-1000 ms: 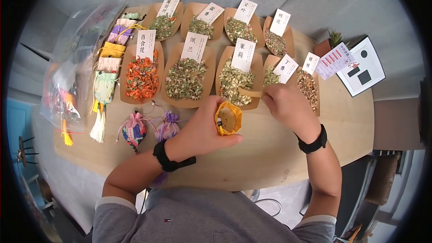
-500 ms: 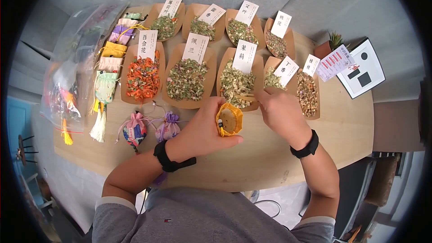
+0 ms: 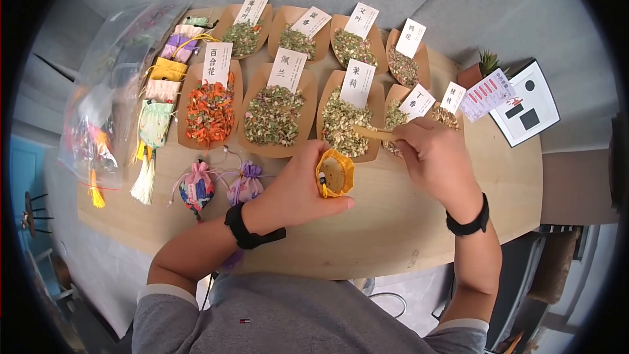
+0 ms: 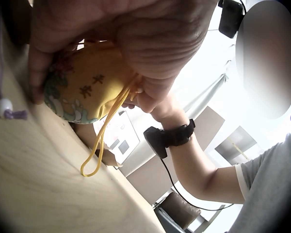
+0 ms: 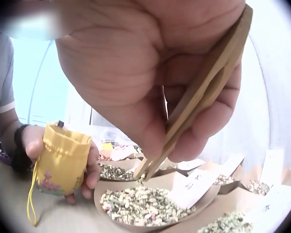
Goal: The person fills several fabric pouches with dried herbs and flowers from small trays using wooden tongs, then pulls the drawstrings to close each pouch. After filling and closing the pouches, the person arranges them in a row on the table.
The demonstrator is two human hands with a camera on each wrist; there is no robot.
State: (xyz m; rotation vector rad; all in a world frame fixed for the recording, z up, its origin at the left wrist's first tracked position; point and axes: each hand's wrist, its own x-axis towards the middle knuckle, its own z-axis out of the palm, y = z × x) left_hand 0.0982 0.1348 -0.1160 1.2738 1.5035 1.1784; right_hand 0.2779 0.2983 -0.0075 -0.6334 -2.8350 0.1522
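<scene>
My left hand [image 3: 291,183] grips a yellow drawstring pouch [image 4: 94,87], its mouth held open and facing up in the head view. A looped yellow cord [image 4: 94,150] hangs from the pouch. My right hand [image 3: 438,160] pinches wooden tongs [image 5: 203,92] between thumb and fingers. The tips of the tongs are close over pale green dried petals [image 5: 140,206] in a brown paper tray [image 3: 378,101] bearing a white label card [image 3: 355,84]. In the right wrist view, small pale bits show right at those tips.
More paper trays of dried herbs stand in two rows, one with orange petals [image 3: 209,111]. Nearer lie a pink pouch [image 3: 196,187] and a purple one [image 3: 246,183]. Several small pouches and a clear plastic bag [image 3: 105,85] are at the left. A potted plant [image 3: 488,59] stands back right.
My right hand shifted left with the tongs dipping into the petals, then drew back right and slightly up. My left hand and the yellow pouch have hardly moved.
</scene>
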